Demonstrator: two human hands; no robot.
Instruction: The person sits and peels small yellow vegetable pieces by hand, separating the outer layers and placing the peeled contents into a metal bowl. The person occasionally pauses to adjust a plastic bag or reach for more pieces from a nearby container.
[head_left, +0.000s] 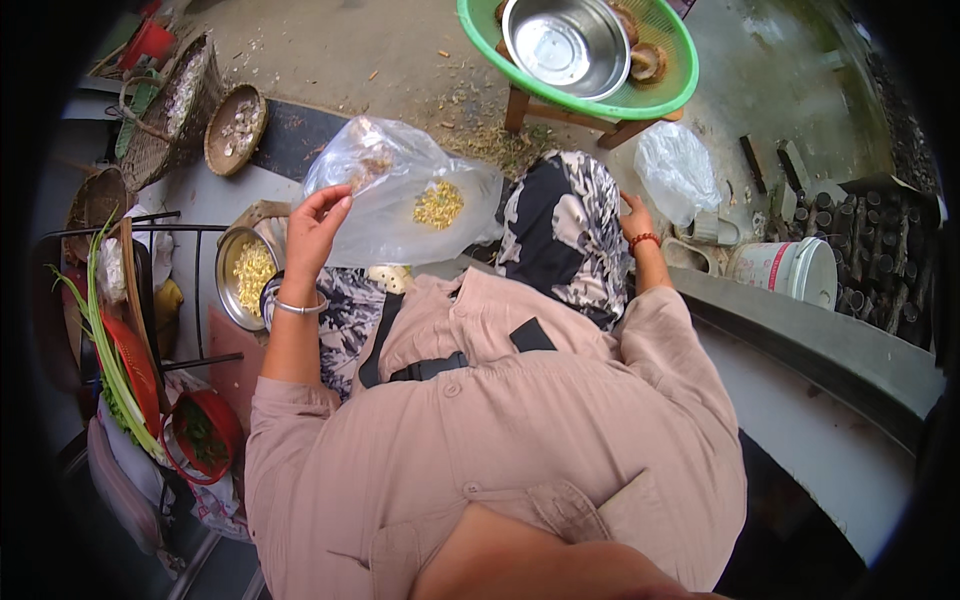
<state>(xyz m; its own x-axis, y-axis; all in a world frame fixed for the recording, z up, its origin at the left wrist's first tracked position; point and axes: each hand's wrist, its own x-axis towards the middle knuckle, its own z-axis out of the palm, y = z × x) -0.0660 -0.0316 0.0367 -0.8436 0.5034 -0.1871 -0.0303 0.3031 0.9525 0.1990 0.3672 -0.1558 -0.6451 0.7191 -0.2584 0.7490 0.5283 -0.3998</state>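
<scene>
My left hand (319, 229) is raised over the near left edge of a clear plastic bag (367, 236), thumb and forefinger close together. Whether it pinches the plastic is not clear. A small heap of yellow pieces, probably bean sprouts (439, 205), lies on the bag, and brownish scraps (370, 169) show through its far part. Left of that wrist, a steel bowl (223, 287) contains more yellow pieces (255, 274). My right hand (636, 219), with a red bead bracelet at the wrist, is down beside my right knee; the knee hides some of its fingers.
Ahead, a green plastic basket (577, 109) with a steel basin (566, 52) stands on a wooden stool (516, 110). Wicker baskets (236, 130) sit far left. A metal rack (199, 292) and red colander (232, 427) are nearer. To the right are a white bucket (814, 274) and stacked logs (885, 255).
</scene>
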